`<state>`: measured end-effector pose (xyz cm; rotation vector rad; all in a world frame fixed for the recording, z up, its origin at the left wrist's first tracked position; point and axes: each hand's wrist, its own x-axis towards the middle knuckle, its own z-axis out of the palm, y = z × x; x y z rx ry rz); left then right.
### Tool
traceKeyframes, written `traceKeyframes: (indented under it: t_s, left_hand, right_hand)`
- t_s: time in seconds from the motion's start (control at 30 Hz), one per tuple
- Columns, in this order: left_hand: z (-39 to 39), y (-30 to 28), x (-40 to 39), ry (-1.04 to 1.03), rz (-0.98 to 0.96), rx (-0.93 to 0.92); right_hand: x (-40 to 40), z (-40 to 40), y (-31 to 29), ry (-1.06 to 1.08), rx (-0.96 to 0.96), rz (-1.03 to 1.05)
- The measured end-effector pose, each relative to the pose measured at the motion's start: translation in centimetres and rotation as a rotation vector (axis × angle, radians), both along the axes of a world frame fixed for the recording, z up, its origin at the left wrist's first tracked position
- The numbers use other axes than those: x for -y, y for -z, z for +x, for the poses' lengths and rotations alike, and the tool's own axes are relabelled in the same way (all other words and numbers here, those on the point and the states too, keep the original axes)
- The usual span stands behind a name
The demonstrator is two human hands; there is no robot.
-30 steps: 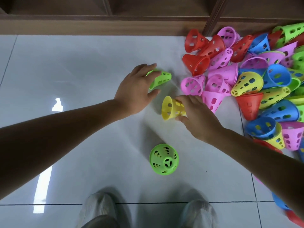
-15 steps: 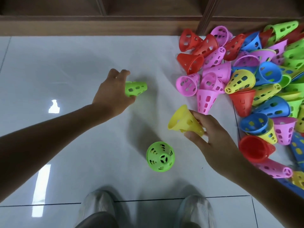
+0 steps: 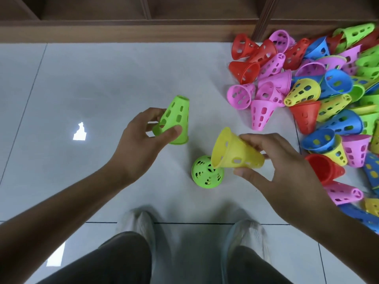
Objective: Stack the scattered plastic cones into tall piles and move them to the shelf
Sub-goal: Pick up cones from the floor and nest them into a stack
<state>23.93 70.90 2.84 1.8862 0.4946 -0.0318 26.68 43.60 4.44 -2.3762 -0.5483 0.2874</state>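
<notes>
Head view: hands (image 3: pixel 141 140) grip cones (image 3: pixel 174 121)

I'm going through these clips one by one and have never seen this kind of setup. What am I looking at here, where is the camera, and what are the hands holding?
There is no machine here: a person works with two bare hands. The single picture comes from a wide-angle camera worn on the head, looking down, so you see the person's own arms, knees and shoes from above.

The surface is a pale tiled floor. A wooden shelf unit runs along the top edge. At the right lies a loose heap of perforated plastic cones in red, pink, blue, yellow and green.

The left hand grips a green cone, narrow end pointing away. The right hand holds a yellow cone, its wide mouth turned towards the left. Below it another green cone stands on the floor, narrow end up.
</notes>
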Motion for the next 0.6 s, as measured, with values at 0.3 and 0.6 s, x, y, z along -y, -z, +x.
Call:
traceKeyframes:
  t_s: [0.3,0.6]
  left_hand:
    - [-3.7,-3.3,1.8,-0.036,-0.089,0.08]
    - [-5.0,-2.5,3.6,0.021,-0.205,0.097]
  right_hand:
    - [-0.5,-2.2,-1.1,-0.094,0.237,-0.135]
    - [-4.3,-3.7,2.0,-0.029,-0.044,-0.036]
